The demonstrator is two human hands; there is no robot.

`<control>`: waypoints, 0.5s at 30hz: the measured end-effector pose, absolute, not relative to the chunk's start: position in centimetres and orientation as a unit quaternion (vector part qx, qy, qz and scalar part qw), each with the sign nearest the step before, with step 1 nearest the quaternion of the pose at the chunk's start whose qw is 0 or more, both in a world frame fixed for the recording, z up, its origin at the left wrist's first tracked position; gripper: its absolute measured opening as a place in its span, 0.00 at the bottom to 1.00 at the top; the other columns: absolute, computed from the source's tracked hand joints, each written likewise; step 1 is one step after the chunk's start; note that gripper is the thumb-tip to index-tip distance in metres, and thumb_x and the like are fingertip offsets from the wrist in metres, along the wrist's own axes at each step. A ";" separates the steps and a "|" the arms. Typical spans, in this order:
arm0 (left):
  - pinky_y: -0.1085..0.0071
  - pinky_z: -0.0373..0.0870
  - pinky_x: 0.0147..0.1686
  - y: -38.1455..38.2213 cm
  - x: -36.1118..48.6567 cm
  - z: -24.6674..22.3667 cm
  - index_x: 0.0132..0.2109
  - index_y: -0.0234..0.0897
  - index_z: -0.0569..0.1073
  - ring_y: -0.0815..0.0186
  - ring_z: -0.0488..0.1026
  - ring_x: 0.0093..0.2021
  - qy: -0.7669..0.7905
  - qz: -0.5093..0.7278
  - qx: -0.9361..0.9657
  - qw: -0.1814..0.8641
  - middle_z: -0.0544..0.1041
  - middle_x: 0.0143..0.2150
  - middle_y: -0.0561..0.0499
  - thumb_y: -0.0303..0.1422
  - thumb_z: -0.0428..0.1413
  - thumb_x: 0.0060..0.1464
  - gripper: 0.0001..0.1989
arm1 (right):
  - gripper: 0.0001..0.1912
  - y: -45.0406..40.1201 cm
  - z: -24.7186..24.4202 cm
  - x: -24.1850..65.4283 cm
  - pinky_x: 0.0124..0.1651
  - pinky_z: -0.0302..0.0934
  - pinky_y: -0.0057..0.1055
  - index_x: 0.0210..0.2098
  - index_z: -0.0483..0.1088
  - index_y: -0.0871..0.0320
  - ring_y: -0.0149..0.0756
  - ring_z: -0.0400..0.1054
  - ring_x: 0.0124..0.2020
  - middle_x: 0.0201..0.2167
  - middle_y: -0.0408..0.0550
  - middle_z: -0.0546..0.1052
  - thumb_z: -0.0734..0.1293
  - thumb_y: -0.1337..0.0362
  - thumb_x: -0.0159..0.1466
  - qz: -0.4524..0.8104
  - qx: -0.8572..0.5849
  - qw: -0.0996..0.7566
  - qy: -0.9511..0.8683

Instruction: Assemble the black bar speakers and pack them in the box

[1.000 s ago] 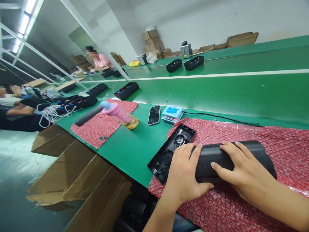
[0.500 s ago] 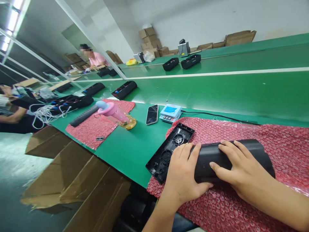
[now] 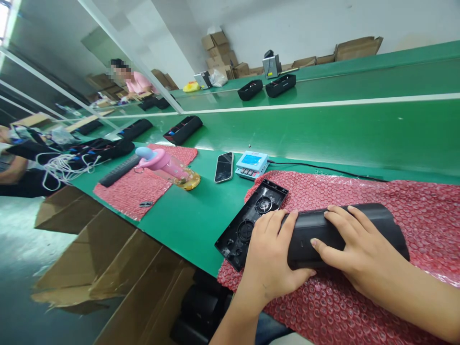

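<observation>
A black, rounded speaker housing (image 3: 307, 239) lies on red bubble wrap (image 3: 427, 225) in front of me. My left hand (image 3: 275, 249) grips its left end, fingers over the top and thumb along the near side. Across its middle and right part, my right hand (image 3: 354, 239) holds it with the fingers spread over the curved top. Just beyond my left hand rests a flat black panel (image 3: 235, 235) with two round grilles, partly covered by that hand. The underside of the housing is hidden.
Behind the panel are a light-blue device (image 3: 251, 164) with a cable and a phone (image 3: 224, 167). A pink-lidded bottle (image 3: 172, 172) stands to the left. Several open black speaker bodies (image 3: 184, 130) sit farther back. Cardboard (image 3: 97, 254) is below the table edge. Two people work at left.
The view has shifted slightly, so the background sits a little higher and farther left. Both hands keep their hold on the housing, with hardly any movement.
</observation>
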State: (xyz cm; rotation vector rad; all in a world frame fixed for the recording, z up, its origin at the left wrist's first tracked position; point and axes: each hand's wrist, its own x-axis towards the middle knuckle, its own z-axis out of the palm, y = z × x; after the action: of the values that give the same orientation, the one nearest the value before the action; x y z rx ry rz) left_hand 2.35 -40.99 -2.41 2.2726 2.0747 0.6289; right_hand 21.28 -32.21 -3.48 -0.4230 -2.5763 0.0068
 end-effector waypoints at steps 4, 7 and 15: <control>0.47 0.61 0.54 -41.0 2.4 -2.5 0.58 0.31 0.61 0.46 0.63 0.54 0.661 0.200 0.724 0.001 0.67 0.54 0.36 0.46 0.66 0.32 0.47 | 0.18 -32.2 -3.5 21.3 0.49 0.56 0.58 0.45 0.67 0.52 0.54 0.56 0.54 0.50 0.61 0.63 0.64 0.73 0.56 0.008 -0.155 0.264 -0.952; 0.47 0.61 0.54 -41.0 2.4 -2.4 0.58 0.30 0.61 0.46 0.63 0.55 0.661 0.200 0.724 0.000 0.67 0.54 0.36 0.46 0.66 0.32 0.47 | 0.18 -32.2 -3.5 21.3 0.50 0.56 0.60 0.45 0.67 0.52 0.56 0.56 0.54 0.50 0.62 0.63 0.64 0.74 0.55 0.012 -0.156 0.259 -0.953; 0.47 0.62 0.54 -41.0 2.4 -2.4 0.59 0.31 0.61 0.46 0.63 0.55 0.659 0.197 0.725 -0.004 0.67 0.55 0.36 0.46 0.66 0.33 0.47 | 0.18 -32.2 -3.5 21.3 0.50 0.55 0.59 0.45 0.68 0.52 0.55 0.56 0.55 0.51 0.61 0.63 0.64 0.73 0.56 0.013 -0.156 0.260 -0.953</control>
State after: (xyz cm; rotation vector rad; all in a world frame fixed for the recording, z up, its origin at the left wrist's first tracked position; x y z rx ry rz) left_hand 2.41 -40.97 -2.40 2.2854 2.0774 0.6211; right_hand 21.31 -32.24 -3.48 -0.4225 -2.5804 0.0359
